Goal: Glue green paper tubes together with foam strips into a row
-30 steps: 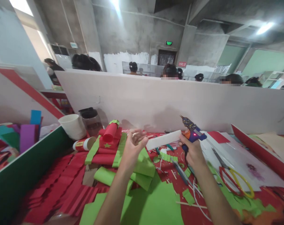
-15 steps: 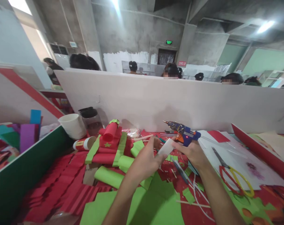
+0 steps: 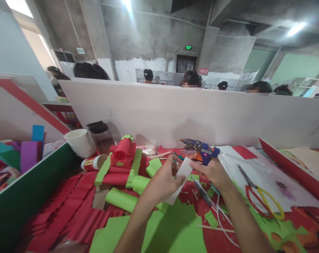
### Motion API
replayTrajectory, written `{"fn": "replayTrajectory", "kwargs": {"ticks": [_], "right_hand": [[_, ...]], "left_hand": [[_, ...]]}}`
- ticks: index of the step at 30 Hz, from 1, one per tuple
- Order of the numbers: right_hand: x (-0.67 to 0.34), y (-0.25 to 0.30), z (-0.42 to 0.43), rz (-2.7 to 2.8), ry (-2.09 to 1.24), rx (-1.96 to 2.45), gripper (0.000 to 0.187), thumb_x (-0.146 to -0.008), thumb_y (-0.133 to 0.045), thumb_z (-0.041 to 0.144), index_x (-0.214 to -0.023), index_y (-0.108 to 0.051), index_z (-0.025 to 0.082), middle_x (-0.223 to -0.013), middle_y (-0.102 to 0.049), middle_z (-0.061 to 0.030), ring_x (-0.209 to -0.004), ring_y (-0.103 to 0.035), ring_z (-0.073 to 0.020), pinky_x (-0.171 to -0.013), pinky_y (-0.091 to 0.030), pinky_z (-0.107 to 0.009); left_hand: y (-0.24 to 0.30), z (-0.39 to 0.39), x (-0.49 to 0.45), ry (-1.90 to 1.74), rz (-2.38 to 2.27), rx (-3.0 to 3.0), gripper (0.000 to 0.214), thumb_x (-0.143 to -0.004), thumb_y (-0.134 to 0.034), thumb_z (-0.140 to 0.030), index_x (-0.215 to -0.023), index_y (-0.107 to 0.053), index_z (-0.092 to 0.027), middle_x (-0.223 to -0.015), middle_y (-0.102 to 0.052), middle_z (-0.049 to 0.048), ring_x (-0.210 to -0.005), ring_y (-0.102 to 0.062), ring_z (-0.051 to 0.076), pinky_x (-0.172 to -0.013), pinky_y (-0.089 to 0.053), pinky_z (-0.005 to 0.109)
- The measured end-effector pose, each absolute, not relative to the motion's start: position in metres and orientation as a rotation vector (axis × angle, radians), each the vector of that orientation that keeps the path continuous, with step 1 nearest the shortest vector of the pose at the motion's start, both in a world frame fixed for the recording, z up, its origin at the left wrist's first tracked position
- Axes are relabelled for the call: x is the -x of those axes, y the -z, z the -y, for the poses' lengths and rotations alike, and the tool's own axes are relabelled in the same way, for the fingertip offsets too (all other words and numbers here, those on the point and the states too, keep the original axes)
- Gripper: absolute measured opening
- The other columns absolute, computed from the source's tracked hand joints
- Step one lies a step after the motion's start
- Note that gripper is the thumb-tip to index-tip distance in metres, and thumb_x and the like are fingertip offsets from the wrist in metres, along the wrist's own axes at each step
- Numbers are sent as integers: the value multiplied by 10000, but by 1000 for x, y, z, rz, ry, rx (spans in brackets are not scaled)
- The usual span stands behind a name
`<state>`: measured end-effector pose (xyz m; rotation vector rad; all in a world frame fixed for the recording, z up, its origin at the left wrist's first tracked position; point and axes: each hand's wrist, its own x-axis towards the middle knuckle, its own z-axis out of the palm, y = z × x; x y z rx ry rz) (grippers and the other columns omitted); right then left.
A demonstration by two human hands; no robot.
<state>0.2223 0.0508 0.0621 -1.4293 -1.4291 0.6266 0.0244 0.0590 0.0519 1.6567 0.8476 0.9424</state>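
Note:
A white paper strip [image 3: 184,170] is pinched in my left hand [image 3: 166,181], its lower end showing below the fingers. My right hand [image 3: 213,174] is wrapped round the handle of a blue hot glue gun [image 3: 195,144], whose nozzle points left. The thumb side of that hand touches the strip's upper right edge. Left of my hands stands a red and green paper model [image 3: 121,161] with a tube on top and a yellow star. Green paper rolls [image 3: 121,199] lie beside my left forearm, and green sheets [image 3: 175,228] spread beneath.
Folded red paper strips [image 3: 62,207] fill the left side by a green board wall [image 3: 33,175]. A white cup [image 3: 79,142] and a dark-lidded jar [image 3: 99,135] stand behind. Scissors [image 3: 262,196] lie at right. A white partition [image 3: 154,112] closes off the back, with people beyond.
The white strip has turned more upright, and more of it shows below my left fingers. The glue gun has shifted slightly left and down in my right hand.

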Motion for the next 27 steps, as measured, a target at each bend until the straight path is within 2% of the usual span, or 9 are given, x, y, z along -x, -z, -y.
{"fn": "replayTrajectory", "kwargs": {"ticks": [2,4,6,8,10,12,16,22,27], "right_hand": [[-219,-64,-50,1423,-666,1385,301,-673,-780,397,-896,-724,202,-887,-724,-49,-781,-653,-221,-707,-518,-321],[-217,-65,-51,1372,-718,1316,287,-709,-758,414,-874,-704,186,-762,-699,-34,-603,-603,-162,-566,-490,-270],[-218,-63,-53,1269,-767,1224,293,-760,-711,458,-837,-671,178,-638,-630,1,-432,-475,-90,-417,-390,-218],[-221,-61,-56,1172,-825,1119,347,-805,-646,519,-798,-643,172,-602,-577,18,-364,-373,-48,-341,-289,-192],[-226,-59,-58,1127,-886,1024,414,-824,-592,576,-772,-631,167,-618,-575,6,-364,-367,-43,-315,-263,-182],[-230,-58,-59,1125,-928,978,452,-819,-572,611,-766,-629,166,-657,-606,-21,-396,-419,-64,-303,-283,-178],[-231,-56,-55,1200,-957,1013,449,-817,-572,615,-783,-623,170,-746,-664,-47,-391,-476,-75,-295,-321,-185],[-223,-51,-54,1287,-873,1174,473,-825,-542,633,-735,-618,175,-680,-640,-20,-347,-516,-88,-314,-369,-207],[-220,-53,-53,1319,-790,1279,504,-835,-519,639,-666,-603,171,-631,-604,-6,-352,-531,-92,-333,-387,-207]], "left_hand": [[-51,-60,-24,-929,-833,-1620,311,-750,-663,-279,-1009,-500,-221,-780,-610,13,-697,-590,187,-629,-427,276],[-51,-63,-24,-925,-822,-1558,332,-747,-667,-268,-1012,-471,-228,-783,-618,10,-691,-598,182,-613,-433,270],[-51,-67,-22,-960,-822,-1474,361,-732,-682,-256,-1000,-442,-232,-788,-630,7,-687,-606,174,-607,-444,263],[-52,-72,-19,-1025,-825,-1376,388,-705,-708,-252,-974,-429,-229,-801,-648,9,-705,-623,172,-621,-462,263],[-53,-77,-14,-1091,-829,-1266,425,-665,-741,-257,-951,-430,-221,-813,-669,14,-728,-643,177,-639,-480,266],[-54,-81,-10,-1149,-840,-1155,462,-624,-768,-264,-947,-441,-213,-815,-687,16,-720,-656,178,-639,-487,264],[-55,-83,-4,-1188,-824,-963,499,-586,-782,-261,-968,-465,-207,-839,-710,23,-682,-671,172,-601,-482,242],[-57,-80,-6,-1143,-782,-889,505,-567,-792,-209,-960,-476,-206,-857,-711,21,-718,-681,170,-601,-481,225],[-58,-79,-8,-1115,-760,-917,483,-588,-785,-187,-963,-480,-208,-817,-693,-5,-658,-657,143,-630,-483,240]]}}
